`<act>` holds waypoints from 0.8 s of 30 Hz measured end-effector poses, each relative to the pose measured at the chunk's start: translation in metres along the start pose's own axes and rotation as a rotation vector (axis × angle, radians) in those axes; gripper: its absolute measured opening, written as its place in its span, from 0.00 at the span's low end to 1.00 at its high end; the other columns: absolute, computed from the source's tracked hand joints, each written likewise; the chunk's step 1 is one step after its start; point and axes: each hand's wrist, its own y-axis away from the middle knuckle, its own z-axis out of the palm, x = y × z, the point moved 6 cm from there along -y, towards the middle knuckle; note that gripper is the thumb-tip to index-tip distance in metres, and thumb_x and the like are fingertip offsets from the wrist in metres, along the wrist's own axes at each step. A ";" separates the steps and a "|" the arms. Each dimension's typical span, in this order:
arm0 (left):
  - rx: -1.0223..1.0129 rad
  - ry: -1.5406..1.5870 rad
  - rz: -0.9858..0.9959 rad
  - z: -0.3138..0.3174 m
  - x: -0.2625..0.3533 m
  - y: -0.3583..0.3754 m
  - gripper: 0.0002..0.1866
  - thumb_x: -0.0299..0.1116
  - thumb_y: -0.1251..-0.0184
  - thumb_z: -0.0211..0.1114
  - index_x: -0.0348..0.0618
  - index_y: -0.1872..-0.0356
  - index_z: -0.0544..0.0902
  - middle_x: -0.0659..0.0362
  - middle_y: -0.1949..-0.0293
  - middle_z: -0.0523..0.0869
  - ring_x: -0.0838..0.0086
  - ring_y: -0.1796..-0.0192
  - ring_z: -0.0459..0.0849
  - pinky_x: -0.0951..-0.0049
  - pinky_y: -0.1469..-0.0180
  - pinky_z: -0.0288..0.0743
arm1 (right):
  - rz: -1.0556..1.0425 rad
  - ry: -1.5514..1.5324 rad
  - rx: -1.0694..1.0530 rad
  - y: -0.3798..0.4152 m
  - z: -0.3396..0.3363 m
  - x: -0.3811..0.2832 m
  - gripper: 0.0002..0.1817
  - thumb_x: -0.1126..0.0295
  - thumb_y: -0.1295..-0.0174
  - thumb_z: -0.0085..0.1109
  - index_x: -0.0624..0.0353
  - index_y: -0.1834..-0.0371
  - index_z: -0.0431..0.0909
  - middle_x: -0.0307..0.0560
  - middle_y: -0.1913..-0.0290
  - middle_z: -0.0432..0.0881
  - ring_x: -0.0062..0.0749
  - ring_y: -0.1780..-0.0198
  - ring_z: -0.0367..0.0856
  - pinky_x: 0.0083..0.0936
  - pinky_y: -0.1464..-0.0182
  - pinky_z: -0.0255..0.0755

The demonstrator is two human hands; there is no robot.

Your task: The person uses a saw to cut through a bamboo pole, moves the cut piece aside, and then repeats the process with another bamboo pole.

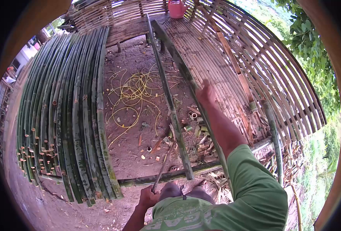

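Nearest, the left hand (148,197) has its grip clenched around the handle of a thin dark blade-like tool (163,163) that slants up over the reddish dirt ground (136,161). Farther out, the right hand (206,93) grasps a long green split bamboo pole (186,77) beside a second leaning bamboo pole (166,96), with tangled yellow cord (134,92) on the dirt, stacked green bamboo poles (66,115) to the left, and a woven bamboo-slat platform (247,65) beyond.

Bamboo pole stack (66,115) lies left; slatted platform (232,69) right, bare ground between. Cord tangle (134,94) on that ground. Two split poles (170,104) lean from near crossbar (166,177) up onto the platform. Watering can (177,8), probably, at platform's far end.
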 end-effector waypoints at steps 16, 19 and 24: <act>-0.101 -0.033 -0.035 -0.007 -0.016 -0.004 0.13 0.38 0.53 0.62 0.35 0.76 0.77 0.45 0.81 0.78 0.60 0.78 0.76 0.61 0.71 0.71 | 0.805 0.420 -0.938 0.474 -0.184 0.333 0.78 0.39 0.76 0.80 0.59 0.24 0.36 0.64 0.26 0.49 0.56 0.25 0.46 0.45 0.26 0.46; -0.003 -0.007 -0.041 0.011 -0.038 -0.003 0.13 0.38 0.52 0.64 0.36 0.76 0.78 0.50 0.80 0.79 0.67 0.77 0.77 0.65 0.70 0.73 | 0.767 0.503 -0.820 0.578 -0.202 0.364 0.67 0.48 0.69 0.80 0.57 0.26 0.45 0.63 0.33 0.60 0.57 0.30 0.56 0.45 0.29 0.52; -0.004 0.177 -0.062 0.011 -0.016 0.028 0.12 0.30 0.47 0.65 0.41 0.81 0.70 0.64 0.84 0.71 0.80 0.82 0.68 0.72 0.79 0.64 | 0.478 -0.074 -0.599 0.503 -0.169 0.207 0.38 0.58 0.58 0.73 0.58 0.42 0.67 0.56 0.54 0.79 0.49 0.49 0.78 0.40 0.47 0.73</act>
